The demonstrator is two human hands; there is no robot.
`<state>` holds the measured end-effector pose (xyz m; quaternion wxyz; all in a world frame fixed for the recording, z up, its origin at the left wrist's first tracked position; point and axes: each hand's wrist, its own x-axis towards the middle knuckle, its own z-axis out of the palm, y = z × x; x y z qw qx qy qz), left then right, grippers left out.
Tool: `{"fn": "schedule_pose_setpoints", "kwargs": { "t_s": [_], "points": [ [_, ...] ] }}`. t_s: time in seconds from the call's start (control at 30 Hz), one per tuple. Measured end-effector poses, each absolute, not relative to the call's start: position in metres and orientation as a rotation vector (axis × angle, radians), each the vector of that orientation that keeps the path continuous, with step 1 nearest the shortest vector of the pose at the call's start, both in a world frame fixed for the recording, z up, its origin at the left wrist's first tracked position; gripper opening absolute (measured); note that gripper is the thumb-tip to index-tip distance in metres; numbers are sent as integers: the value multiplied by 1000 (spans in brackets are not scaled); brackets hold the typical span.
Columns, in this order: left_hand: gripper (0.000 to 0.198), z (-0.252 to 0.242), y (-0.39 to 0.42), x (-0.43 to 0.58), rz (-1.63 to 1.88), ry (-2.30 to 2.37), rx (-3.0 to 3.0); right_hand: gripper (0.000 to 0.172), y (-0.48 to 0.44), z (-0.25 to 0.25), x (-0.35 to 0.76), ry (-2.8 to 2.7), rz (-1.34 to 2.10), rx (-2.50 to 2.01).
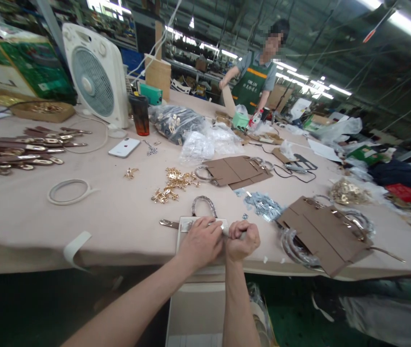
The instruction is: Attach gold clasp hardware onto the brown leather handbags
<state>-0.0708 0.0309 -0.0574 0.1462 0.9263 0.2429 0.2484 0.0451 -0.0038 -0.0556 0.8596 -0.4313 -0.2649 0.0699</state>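
A pale bag panel point(183, 237) lies at the table's front edge, with a plastic-wrapped handle point(205, 200) looping up from its far side. A brown strap with a metal tip point(168, 223) sticks out to its left. My left hand point(202, 239) lies flat over the panel, fingers stretched toward its far edge. At the panel's right side my right hand point(242, 238) is closed in a fist. Between the hands a small whitish piece point(224, 229) runs toward the right fist; what the fist holds is hidden by the fingers.
Gold hardware pieces point(176, 180), metal plates point(263, 206) and a tape roll point(68, 192) lie around. Brown bag pieces point(326, 231) are at right, straps point(20, 149) at left. A phone point(124, 147), cup point(140, 115) and fan point(95, 77) stand farther back. Across the table a co-worker point(251, 82) handles a panel.
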Motion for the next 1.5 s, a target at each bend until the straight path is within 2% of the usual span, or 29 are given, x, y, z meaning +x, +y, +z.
{"fn": "schedule_pose_setpoints", "kwargs": {
  "t_s": [0.23,0.43,0.5,0.67,0.73,0.93,1.27,1.5],
  "points": [
    [28,-62,32,-70,719,687,2646,37,4,-56,48,-586,184,-942],
    [21,-62,32,-70,702,658,2653,43,30,-46,59,-636,314,-1216],
    [26,-62,33,-70,701,671,2653,44,39,-43,63,-683,373,-1292],
    [60,-68,31,-71,760,754,2648,45,38,-45,65,-642,350,-1272],
    [66,-71,31,-70,750,780,2665,43,32,-45,68,-566,385,-1189],
    [68,-71,30,-69,725,774,2717,39,27,-34,85,-432,435,-1017],
    [65,-68,29,-68,695,795,2742,41,62,-40,87,-626,687,-1216],
    [66,-73,31,-67,723,793,2731,43,43,-40,73,-723,523,-1229]
  ]
}}
